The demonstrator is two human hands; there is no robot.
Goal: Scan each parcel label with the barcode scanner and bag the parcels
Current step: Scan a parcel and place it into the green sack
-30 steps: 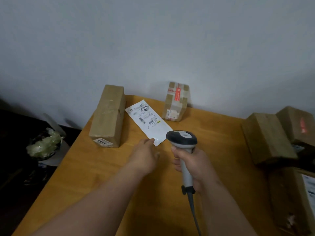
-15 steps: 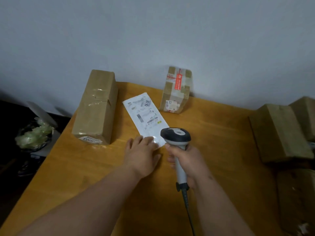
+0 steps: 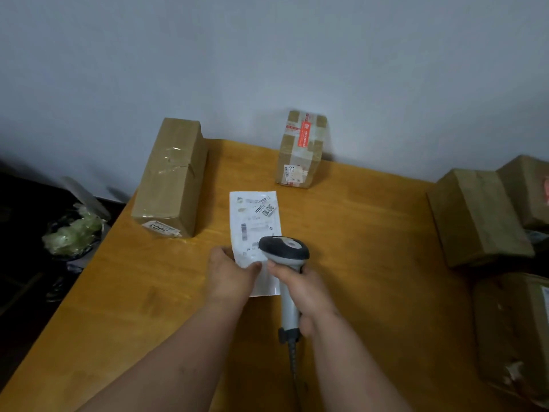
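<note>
**Q:** Head view. What do the hands hold, and where is the item being scanned?

**A:** The right hand [image 3: 309, 295] is wrapped round the grip of the barcode scanner [image 3: 284, 248], whose head hangs over the near half of the flat white parcel [image 3: 255, 224]. The left hand [image 3: 230, 275] pinches that parcel's near left edge, thumb on top. The parcel lies flat near the middle of the table [image 3: 371, 248], long axis toward the far edge.

**Q:** How should it handle?

**A:** Judged thin, light and flexible, probably a slick mailer that may slide or curl; hold it at an edge, clear of the printed barcodes.

**Q:** Counts?

**A:** One scanner and one flat parcel. Two cartons on the table: the long box [image 3: 170, 179] at the far left corner and the taped box [image 3: 301, 150] at the far edge. At least three more cartons [image 3: 475, 215] stand off the right edge, partly cropped. A bundle of clear wrap [image 3: 72, 233] lies off the left edge. No bag can be identified.
</note>
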